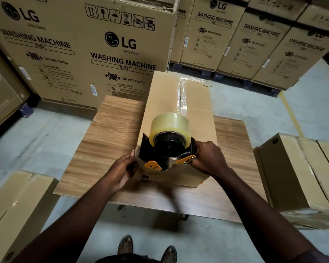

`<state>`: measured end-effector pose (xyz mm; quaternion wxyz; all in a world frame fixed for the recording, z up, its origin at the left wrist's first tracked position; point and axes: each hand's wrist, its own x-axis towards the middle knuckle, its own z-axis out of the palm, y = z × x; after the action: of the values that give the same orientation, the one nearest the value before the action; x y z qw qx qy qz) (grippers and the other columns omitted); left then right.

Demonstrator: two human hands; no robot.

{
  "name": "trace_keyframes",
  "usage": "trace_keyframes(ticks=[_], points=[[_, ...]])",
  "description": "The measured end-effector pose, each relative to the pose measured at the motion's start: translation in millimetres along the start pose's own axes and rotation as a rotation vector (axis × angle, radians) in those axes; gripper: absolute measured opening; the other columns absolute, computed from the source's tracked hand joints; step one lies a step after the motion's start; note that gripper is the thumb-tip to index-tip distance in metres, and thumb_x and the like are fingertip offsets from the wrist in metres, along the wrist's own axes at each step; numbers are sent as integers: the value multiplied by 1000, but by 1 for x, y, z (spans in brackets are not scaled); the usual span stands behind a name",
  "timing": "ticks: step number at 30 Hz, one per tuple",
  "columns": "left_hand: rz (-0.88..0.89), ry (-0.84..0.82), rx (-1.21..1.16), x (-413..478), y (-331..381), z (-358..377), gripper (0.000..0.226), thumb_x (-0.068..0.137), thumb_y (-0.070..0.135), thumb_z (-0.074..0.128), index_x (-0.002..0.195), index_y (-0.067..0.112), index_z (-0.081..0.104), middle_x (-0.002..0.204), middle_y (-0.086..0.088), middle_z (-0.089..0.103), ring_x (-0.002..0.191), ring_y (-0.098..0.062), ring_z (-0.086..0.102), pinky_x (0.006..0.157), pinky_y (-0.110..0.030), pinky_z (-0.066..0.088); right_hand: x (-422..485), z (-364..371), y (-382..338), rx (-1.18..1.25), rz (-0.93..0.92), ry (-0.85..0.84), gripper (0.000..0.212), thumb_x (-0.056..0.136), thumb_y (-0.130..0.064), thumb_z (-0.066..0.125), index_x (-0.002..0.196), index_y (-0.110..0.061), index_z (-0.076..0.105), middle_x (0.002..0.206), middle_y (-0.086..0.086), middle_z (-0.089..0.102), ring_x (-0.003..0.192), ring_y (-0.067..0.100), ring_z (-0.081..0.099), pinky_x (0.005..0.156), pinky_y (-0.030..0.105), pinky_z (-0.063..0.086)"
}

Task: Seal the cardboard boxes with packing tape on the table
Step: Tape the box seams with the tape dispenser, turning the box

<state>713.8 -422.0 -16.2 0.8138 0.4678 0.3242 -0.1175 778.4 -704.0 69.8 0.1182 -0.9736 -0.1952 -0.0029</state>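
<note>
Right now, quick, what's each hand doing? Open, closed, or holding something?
Left hand: closed, gripping the near left corner of the cardboard box.
Right hand: closed, gripping the tape dispenser.

Dim warehouse interior, lit from overhead and brightest in the middle. A white glare streak runs along the clear tape strip (182, 92) on the far half of the cardboard box (160, 103). The tape dispenser (169, 147) is sharp. Soft shadows fall on the near edge of the table (106, 149), where a blurred smear shows. The corners darken, and the stacked cartons (262, 44) at far right bow and lose focus.
</note>
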Motion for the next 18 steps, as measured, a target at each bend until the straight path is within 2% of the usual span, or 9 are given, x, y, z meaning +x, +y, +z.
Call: trace_keyframes(ticks=[2, 5, 8, 10, 13, 15, 17, 18], points=[[-129, 61, -93, 2, -6, -2, 18, 102, 10, 51, 89, 9, 63, 66, -4, 67, 67, -12, 57, 46, -18, 48, 0, 1, 1, 2, -2, 6, 39, 70, -53, 56, 94, -23, 65, 83, 7, 72, 78, 37, 65, 59, 30, 34], [-193, 101, -45, 4, -22, -10, 16, 99, 13, 57, 88, 8, 67, 72, -8, 69, 72, -17, 58, 57, -27, 50, -1, 2, 2, -2, -12, 3, 33, 75, -50, 64, 94, -23, 64, 83, 6, 72, 78, 37, 64, 59, 31, 34], [-116, 118, -103, 5, -17, -10, 18, 101, 27, 57, 94, 14, 67, 63, 3, 68, 64, -11, 60, 58, -26, 45, -1, 2, 2, -15, -22, 8, 30, 78, -46, 67, 96, -22, 65, 83, 8, 72, 77, 38, 64, 59, 31, 35], [-20, 52, -128, 3, -5, -6, 20, 103, 35, 52, 100, 20, 66, 64, 9, 65, 66, -7, 56, 62, -25, 40, -2, 2, 2, -5, -18, 14, 28, 78, -45, 68, 94, -21, 64, 82, 8, 71, 76, 38, 64, 59, 32, 35], [43, -19, 125, -2, 0, 4, 16, 105, 23, 48, 103, 20, 64, 76, 9, 68, 73, -7, 53, 64, -27, 38, -1, 1, 2, 16, 9, -2, 24, 77, -44, 70, 88, -24, 61, 79, 6, 71, 75, 37, 63, 58, 32, 35], [92, 66, 310, 2, 2, -2, 18, 103, 16, 54, 116, 15, 65, 94, 0, 70, 75, -9, 53, 64, -26, 39, 0, 0, 3, 49, 28, -60, 24, 76, -44, 73, 82, -26, 59, 78, 3, 70, 75, 34, 63, 57, 31, 36], [216, 165, 343, 4, 12, -4, 24, 100, 15, 60, 123, 9, 63, 97, -5, 66, 75, -9, 53, 66, -26, 42, 4, -6, 4, 136, 55, -167, 25, 76, -47, 76, 76, -27, 60, 74, -3, 68, 72, 26, 61, 56, 31, 37], [286, 161, 304, 2, 17, 0, 21, 100, 16, 60, 120, 10, 64, 97, -4, 64, 78, -10, 55, 70, -26, 45, 6, -10, 4, 184, 54, -233, 26, 76, -47, 78, 71, -30, 60, 69, -7, 65, 69, 21, 60, 55, 30, 38]])
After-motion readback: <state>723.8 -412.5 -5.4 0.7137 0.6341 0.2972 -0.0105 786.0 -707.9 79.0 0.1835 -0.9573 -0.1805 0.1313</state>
